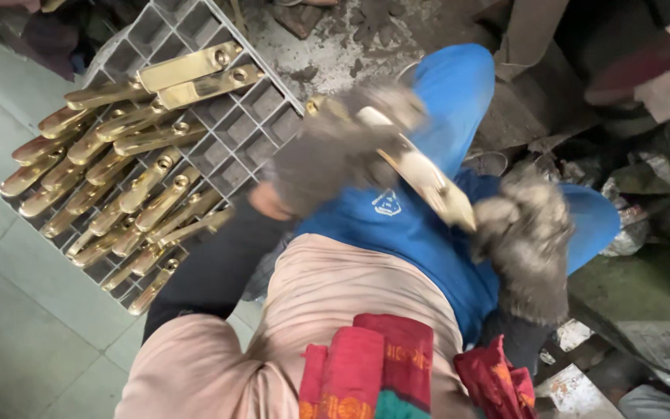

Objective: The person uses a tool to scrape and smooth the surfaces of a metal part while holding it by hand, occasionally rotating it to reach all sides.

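Above the blue-clad lap, a long flat brass handle plate point(420, 174) is held at both ends, the gloved left hand point(335, 151) and gloved right hand point(525, 229) closed on it. It is judged mid-handling; a steady grip is needed beside the grey plastic grid tray point(250, 128) of stacked brass handles point(126, 178).

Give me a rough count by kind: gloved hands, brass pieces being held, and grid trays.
Gloved hands: 2, left hand and right hand
Held brass plate: 1
Grey grid tray: 1, stacked brass handles too overlapped to count
Total: 4

Grid tray point(261, 128) left; scrap point(645, 186) right.
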